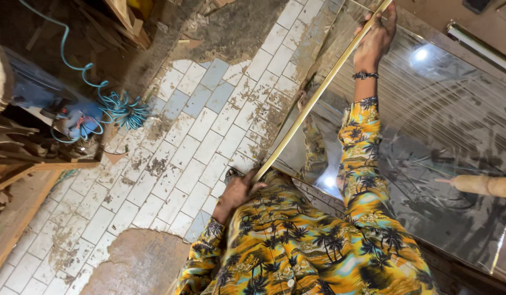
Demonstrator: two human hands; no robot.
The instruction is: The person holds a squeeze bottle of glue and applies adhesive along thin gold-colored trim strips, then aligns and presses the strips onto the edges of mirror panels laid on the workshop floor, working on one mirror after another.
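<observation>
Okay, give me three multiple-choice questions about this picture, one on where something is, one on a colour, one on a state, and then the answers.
1. Where does the coiled hose lie?
A. on the tiled floor at the upper left
B. on the mirror sheet
C. over the person's shoulder

2. What colour is the long thin strip?
A. blue
B. pale yellow
C. black

3. How do the hands stand to the strip?
A. both hang free of it
B. only one touches it
C. one hand at each end of it

Answers:
1. A, the blue coils rest on the white tiled floor, clear of the reflective sheet.
2. B, it shows as a pale yellow line along the sheet's edge.
3. C, the left hand meets the near end and the right hand grips the far end.
</observation>
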